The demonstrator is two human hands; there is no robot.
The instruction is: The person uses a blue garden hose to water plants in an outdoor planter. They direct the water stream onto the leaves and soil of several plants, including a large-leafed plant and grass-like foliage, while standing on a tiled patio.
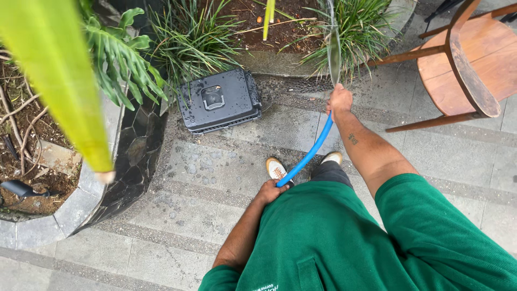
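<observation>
We count two hands: left hand (271, 191) and right hand (340, 101); one blue hose (309, 153); one black box (219, 101); one wooden chair (467, 59); two shoes (276, 168).

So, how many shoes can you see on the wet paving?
2. One shoe is just left of the blue hose, near the left hand. The other shoe is right of the hose, below the right hand. Both are partly hidden by the legs.

place: garden patio | wet paving (177, 215) | stone-edged planting beds (134, 145) | wooden chair (474, 64)
</observation>
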